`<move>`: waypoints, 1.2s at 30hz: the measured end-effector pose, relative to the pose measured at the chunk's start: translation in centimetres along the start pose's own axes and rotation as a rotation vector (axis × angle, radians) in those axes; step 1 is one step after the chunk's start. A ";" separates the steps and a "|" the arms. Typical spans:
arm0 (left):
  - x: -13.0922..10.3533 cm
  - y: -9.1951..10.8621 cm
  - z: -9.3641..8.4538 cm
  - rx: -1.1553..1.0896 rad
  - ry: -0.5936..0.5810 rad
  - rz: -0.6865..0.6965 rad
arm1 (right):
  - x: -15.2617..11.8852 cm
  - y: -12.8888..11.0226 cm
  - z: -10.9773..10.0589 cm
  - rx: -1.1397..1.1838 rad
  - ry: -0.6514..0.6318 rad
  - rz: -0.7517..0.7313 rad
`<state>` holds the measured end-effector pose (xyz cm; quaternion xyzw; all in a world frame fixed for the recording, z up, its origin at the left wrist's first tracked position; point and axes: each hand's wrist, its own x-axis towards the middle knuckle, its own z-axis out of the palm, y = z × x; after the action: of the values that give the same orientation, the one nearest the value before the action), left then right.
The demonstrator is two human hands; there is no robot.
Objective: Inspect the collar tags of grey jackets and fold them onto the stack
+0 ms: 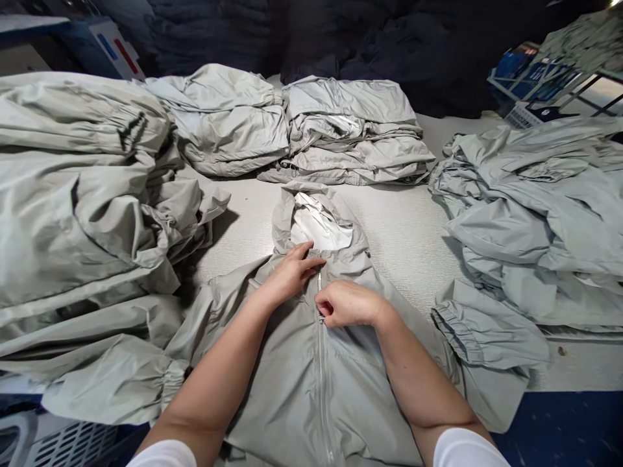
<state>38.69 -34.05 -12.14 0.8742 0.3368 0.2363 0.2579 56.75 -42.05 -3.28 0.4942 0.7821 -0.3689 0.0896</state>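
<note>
A light grey hooded jacket (287,383) lies front side up before me, its hood at the far end with a white lining (318,224) showing. Down its middle runs a zipper (321,363); below my right hand its two sides are joined. My left hand (294,272) rests on the fabric just under the hood opening, fingers stretched out beside the zipper's top. Curled into a pinch, my right hand (348,305) is at the zipper a little lower down. It appears to grip the zipper pull, which the fingers mostly hide.
Grey garments are heaped at the left (73,214) and right (535,220). Two folded stacks (233,123) (350,130) sit at the table's back. Dark cloth piles (214,32) stand behind. A grey plastic basket (73,441) is below at the left. The white table (394,220) shows between garments.
</note>
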 end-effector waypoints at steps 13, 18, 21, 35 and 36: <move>-0.1 -0.1 0.1 0.036 0.001 0.004 | -0.1 0.9 -0.3 0.133 0.076 -0.050; 0.0 0.0 0.1 0.023 0.005 0.006 | -0.2 1.0 -0.3 0.152 0.094 -0.084; 0.0 0.0 0.1 0.013 0.005 0.006 | -0.2 1.3 -0.2 0.214 0.014 -0.066; 0.0 0.0 0.1 -0.037 0.021 -0.008 | 0.5 2.1 0.2 0.240 -0.024 -0.135; 0.0 0.0 0.1 -0.036 0.017 -0.007 | 0.6 2.1 0.2 0.250 -0.022 -0.135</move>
<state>38.72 -34.02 -12.21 0.8662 0.3378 0.2488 0.2716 58.16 -41.30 -4.72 0.4436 0.7606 -0.4739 0.0111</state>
